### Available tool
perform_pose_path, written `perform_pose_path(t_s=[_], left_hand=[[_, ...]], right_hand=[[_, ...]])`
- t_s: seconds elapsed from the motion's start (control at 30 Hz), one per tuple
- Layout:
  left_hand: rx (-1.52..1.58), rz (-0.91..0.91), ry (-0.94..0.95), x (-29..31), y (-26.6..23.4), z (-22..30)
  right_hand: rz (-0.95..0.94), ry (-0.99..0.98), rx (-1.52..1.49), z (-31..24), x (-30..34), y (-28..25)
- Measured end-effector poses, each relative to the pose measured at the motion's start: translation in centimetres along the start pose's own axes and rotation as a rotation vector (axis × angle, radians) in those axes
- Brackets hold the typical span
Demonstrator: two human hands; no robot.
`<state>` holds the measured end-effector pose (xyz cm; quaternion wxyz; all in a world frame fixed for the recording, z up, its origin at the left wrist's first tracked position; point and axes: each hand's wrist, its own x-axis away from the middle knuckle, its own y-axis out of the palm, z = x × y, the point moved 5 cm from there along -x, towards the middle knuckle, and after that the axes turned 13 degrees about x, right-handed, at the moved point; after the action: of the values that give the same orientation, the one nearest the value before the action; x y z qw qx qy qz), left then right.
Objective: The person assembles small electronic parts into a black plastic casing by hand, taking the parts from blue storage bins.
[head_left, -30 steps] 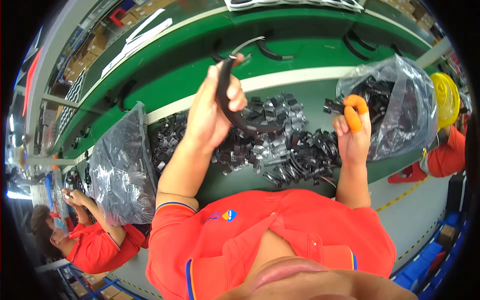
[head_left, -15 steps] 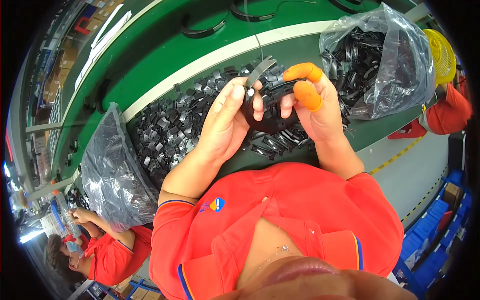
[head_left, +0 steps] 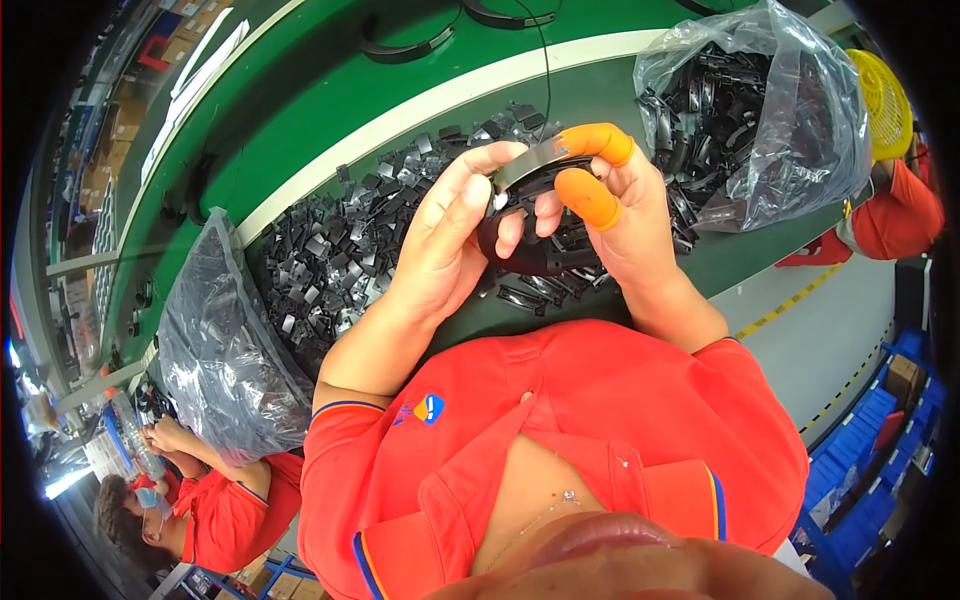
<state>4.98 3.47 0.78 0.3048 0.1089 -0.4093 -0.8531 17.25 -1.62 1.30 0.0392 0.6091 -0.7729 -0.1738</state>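
Observation:
Both hands hold a black curved headband [head_left: 545, 258] above the work table, its arch toward me. My left hand [head_left: 440, 235] is closed round its left end, thumb and fingers pinching there. A thin, shiny dark-grey curved strip [head_left: 528, 166] lies along the band's far side. My right hand [head_left: 645, 225], with orange finger cots on thumb and forefinger, pinches the strip's right end against the band. A thin black cable rises behind the strip; where it joins is hidden. Beneath the hands lie loose black curved pieces [head_left: 525, 298], and a heap of small black plates [head_left: 330, 250] spreads to the left.
A clear bag [head_left: 790, 160] of black curved parts stands at the right, another plastic bag [head_left: 225, 340] at the left. Beyond a pale rail, the green belt [head_left: 330, 110] carries black headbands [head_left: 405, 48]. A co-worker [head_left: 225, 510] sits at left; another person's red sleeve [head_left: 895, 215] shows at right.
The strip, which stood up at an angle from the left end, now lies down along the band. My right finger and thumb have moved left and onto its end.

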Motion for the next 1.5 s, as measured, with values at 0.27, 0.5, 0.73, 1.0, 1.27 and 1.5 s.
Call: perform_pose_path(t_s=[0.27, 0.5, 0.73, 1.0, 1.27, 1.5], left_hand=[[-0.078, -0.04, 0.041, -0.4, -0.7, -0.4], [-0.122, -0.002, 0.009, -0.7, -1.5, -0.2], [-0.046, 0.008, 0.004, -0.6, -1.2, -0.3], [-0.026, 0.06, -0.043, -0.3, -1.6, -0.4], [-0.001, 0.057, -0.046, -0.4, -1.6, -0.5], [-0.088, 0.147, 0.052, -0.4, -1.1, 0.0]], right_hand=[[-0.022, 0.03, -0.048, 0.2, 0.3, 0.0], [-0.192, 0.182, -0.285, 1.7, 0.2, -0.3], [0.142, -0.013, 0.071, 0.3, -0.1, -1.0], [0.033, -0.026, 0.074, -0.6, -0.1, -0.9], [0.039, -0.041, -0.001, 0.4, -0.1, -1.8], [0.199, -0.184, 0.363, -0.7, 0.5, -2.2]])
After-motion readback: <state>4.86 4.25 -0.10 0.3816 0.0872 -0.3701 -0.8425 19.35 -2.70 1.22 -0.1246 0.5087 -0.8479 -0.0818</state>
